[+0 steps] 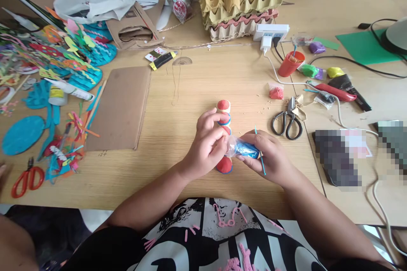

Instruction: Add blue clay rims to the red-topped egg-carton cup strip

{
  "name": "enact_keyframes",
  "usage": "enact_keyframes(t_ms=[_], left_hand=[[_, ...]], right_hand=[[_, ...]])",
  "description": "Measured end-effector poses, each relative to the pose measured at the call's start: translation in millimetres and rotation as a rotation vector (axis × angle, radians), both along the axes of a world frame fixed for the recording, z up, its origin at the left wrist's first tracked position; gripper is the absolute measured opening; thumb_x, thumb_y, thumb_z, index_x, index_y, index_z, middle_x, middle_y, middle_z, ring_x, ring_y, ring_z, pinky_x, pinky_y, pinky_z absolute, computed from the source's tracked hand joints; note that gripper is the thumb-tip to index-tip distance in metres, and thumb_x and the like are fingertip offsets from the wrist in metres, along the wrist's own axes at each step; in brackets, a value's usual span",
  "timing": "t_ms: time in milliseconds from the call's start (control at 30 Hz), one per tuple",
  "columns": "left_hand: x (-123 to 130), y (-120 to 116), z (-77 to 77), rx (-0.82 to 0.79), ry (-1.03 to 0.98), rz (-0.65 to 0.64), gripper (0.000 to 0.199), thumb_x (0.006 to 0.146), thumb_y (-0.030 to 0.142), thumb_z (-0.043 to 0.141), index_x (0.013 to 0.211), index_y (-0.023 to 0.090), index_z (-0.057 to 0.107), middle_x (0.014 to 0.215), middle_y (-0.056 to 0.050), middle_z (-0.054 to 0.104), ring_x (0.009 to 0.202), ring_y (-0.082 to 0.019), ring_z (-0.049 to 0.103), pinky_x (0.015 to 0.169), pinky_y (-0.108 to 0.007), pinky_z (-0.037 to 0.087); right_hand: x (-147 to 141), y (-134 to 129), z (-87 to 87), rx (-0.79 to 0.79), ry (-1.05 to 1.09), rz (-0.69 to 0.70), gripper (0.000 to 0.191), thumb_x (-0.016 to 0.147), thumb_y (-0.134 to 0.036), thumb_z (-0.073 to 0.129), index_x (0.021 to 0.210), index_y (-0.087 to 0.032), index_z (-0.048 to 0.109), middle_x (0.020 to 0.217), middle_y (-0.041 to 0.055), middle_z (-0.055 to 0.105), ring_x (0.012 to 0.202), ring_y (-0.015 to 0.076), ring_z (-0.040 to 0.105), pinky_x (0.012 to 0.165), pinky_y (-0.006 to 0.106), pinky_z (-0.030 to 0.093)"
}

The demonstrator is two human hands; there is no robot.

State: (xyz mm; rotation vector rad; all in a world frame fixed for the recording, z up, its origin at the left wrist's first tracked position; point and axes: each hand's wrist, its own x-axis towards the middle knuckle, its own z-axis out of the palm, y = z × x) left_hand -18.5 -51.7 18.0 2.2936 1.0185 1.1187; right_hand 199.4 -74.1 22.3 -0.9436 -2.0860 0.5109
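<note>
My left hand [205, 148] pinches the loose end of a clear plastic bag with blue modelling clay [248, 149] inside. My right hand [270, 154] is closed around the other end of this bag, and also keeps a thin blue stick [263, 166] between its fingers. Under and behind my hands, a row of red-topped clay balls [223, 105] with white and blue edges stands on the table; my left hand hides part of it. Black-handled scissors [288, 120] lie to the right of my right hand, beside a small bag of red clay [276, 91].
Left are a cardboard sheet [117, 108], colourful paper cut-outs [63, 51] and orange-handled scissors [28, 178]. Egg trays [238, 4] and a power strip [271, 31] stand behind. A red cup [290, 64], clay packets, a white cable and a phone [337, 156] lie right.
</note>
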Motion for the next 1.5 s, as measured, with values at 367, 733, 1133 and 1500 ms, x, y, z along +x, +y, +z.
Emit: enact_keyframes(t_ms=[367,733,1133,1500], left_hand=[[-14.0,3.8,17.3,0.204,0.087,0.061,0.015,0.088,0.031,0.081,0.101,0.029,0.074,0.151,-0.005,0.054,0.156,-0.034,0.030,0.127,-0.066,0.032],[-10.8,4.5,11.3,0.215,0.134,-0.039,0.020,0.092,0.035,0.076,0.110,0.026,0.076,0.157,-0.010,0.054,0.159,-0.035,0.030,0.126,-0.066,0.035],[0.0,-5.7,4.0,0.205,0.080,-0.008,0.021,0.090,0.041,0.078,0.101,0.024,0.074,0.152,-0.009,0.060,0.157,-0.034,0.034,0.127,-0.067,0.034],[-3.5,-5.7,4.2,0.280,0.002,0.006,0.012,0.088,0.035,0.081,0.098,0.030,0.074,0.129,-0.004,0.071,0.155,-0.034,0.036,0.127,-0.067,0.033]], right_hand=[[7.1,4.3,-1.4,0.124,-0.202,-0.061,0.026,0.099,-0.039,0.066,0.116,-0.020,0.058,0.093,0.0081,0.074,0.080,0.0212,0.066,0.071,0.033,0.050],[11.1,3.5,11.5,-0.112,-0.140,0.054,0.048,0.101,-0.064,0.049,0.120,-0.020,0.052,0.101,0.0102,0.074,0.081,0.0191,0.069,0.070,0.033,0.054],[-4.9,-6.0,2.2,-0.073,-0.130,-0.053,0.060,0.100,-0.072,0.036,0.118,-0.018,0.056,0.095,0.0104,0.074,0.082,0.0216,0.069,0.074,0.037,0.054],[1.5,1.0,5.1,-0.868,0.476,0.134,0.041,0.086,-0.056,0.078,0.095,-0.017,0.069,0.078,0.0020,0.071,0.062,0.0108,0.060,0.055,0.023,0.050]])
